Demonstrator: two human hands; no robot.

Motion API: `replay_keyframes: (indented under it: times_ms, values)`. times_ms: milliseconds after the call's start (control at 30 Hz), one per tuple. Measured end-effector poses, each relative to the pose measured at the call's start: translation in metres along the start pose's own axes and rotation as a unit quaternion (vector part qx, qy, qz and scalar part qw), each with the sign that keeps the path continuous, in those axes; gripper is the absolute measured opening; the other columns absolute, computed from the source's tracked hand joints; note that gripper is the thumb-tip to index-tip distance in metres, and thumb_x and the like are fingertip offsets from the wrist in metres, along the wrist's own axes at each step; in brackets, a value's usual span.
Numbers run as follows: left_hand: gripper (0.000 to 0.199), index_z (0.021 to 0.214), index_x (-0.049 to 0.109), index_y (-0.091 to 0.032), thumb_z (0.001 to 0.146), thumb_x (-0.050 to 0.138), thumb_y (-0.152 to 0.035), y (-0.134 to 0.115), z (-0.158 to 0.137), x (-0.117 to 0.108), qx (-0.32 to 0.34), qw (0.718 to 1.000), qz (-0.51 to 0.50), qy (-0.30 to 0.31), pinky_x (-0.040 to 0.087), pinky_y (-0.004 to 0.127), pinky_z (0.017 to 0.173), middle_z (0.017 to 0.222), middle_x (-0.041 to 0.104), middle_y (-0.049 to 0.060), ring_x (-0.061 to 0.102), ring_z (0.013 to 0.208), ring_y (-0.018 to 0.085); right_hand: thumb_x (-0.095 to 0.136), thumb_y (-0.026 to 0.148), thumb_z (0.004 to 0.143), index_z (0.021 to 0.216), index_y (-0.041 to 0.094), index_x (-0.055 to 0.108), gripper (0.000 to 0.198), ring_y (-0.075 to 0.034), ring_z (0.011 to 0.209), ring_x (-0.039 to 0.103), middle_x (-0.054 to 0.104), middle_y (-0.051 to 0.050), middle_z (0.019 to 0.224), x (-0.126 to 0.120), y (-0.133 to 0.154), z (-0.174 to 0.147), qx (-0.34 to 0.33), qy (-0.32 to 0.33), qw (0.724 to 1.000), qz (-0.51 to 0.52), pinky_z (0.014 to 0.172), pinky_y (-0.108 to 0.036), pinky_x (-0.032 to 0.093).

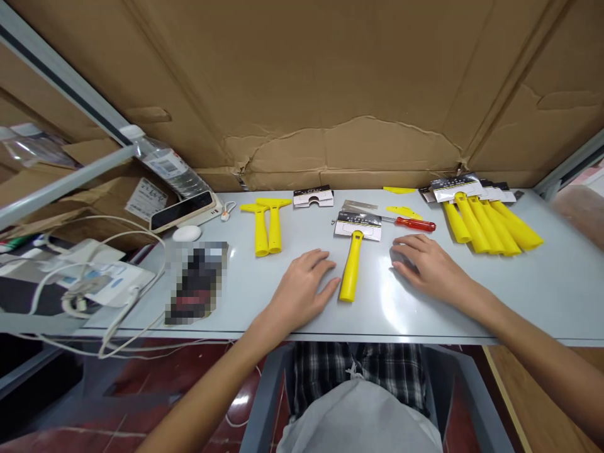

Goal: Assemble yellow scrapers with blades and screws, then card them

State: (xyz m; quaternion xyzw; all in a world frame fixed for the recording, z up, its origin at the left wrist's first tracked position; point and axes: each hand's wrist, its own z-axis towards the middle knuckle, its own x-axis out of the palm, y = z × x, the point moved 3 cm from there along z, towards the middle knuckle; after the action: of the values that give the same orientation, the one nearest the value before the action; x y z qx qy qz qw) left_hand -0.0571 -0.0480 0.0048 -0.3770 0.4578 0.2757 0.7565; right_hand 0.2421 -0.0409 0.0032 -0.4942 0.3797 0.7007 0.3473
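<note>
Between my hands lies a scraper with a yellow handle (350, 270) and a printed card (358, 225) over its head. My left hand (306, 288) rests on the table just left of that handle, fingers apart and holding nothing. To the right, my right hand (425, 264) is open too, palm down and empty. A red-handled screwdriver (415, 224) lies beyond my right fingers, its shaft reaching toward the card. Behind the card is a flat metal blade (361, 206). Yellow flat pieces (403, 212) lie near the screwdriver.
Two yellow T-shaped handles (268, 226) and loose cards (313, 196) lie toward the back. Several carded scrapers (488, 223) overlap at right. Leftward are a phone (183, 210), a water bottle (167, 165), white cables (127, 308) and a pixelated item (197, 283). Cardboard (349, 94) walls the back.
</note>
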Motion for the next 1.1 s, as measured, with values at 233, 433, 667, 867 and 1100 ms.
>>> replay_keyframes:
  times_ms: [233,433,667,867,1100]
  values:
    - [0.030,0.126,0.070,-0.023,0.101,0.054,-0.031,-0.014,-0.013,0.011,0.004,0.999,-0.011,-0.031,0.043,0.059,0.121,0.147,0.062,0.014,0.051,0.144,0.035,0.045,0.043,0.105,0.132,0.022,0.069,0.043,-0.027,0.131,0.048,0.055,-0.009,0.142,0.010,0.008,-0.005,0.001,-0.028,0.999,-0.047,0.109,-0.048,0.045]
    - [0.038,0.135,0.065,-0.019,0.105,0.047,-0.033,-0.013,-0.015,0.012,-0.015,1.000,0.010,-0.021,0.037,0.058,0.124,0.154,0.057,0.016,0.047,0.150,0.034,0.040,0.052,0.106,0.146,0.020,0.061,0.055,-0.027,0.142,0.043,0.047,-0.007,0.153,0.018,0.007,-0.010,0.024,-0.034,0.998,-0.056,0.118,-0.048,0.042]
    - [0.055,0.155,0.050,-0.011,0.109,0.038,-0.039,-0.016,-0.016,0.020,-0.048,0.992,0.110,0.042,0.025,0.061,0.128,0.169,0.035,0.021,0.030,0.160,0.034,0.028,0.052,0.108,0.159,0.015,0.047,0.066,-0.027,0.160,0.024,0.028,-0.006,0.165,0.027,0.005,-0.011,0.055,0.034,0.995,-0.081,0.132,-0.050,0.029]
    - [0.058,0.156,0.049,-0.010,0.109,0.037,-0.041,-0.014,-0.016,0.021,-0.039,0.990,0.123,0.048,0.025,0.061,0.129,0.169,0.034,0.022,0.029,0.160,0.034,0.038,0.054,0.104,0.141,0.023,0.064,0.055,-0.029,0.140,0.049,0.048,-0.007,0.152,-0.006,0.041,0.010,0.143,0.051,0.988,-0.038,0.122,-0.052,0.036]
    - [0.056,0.154,0.051,-0.010,0.109,0.037,-0.040,-0.013,-0.017,0.021,-0.031,0.991,0.120,0.040,0.026,0.063,0.127,0.169,0.034,0.022,0.030,0.159,0.035,0.036,0.066,0.101,0.130,0.022,0.061,0.059,-0.028,0.110,0.063,0.063,-0.012,0.120,-0.012,0.109,0.071,0.227,0.107,0.968,-0.020,0.097,-0.042,0.049]
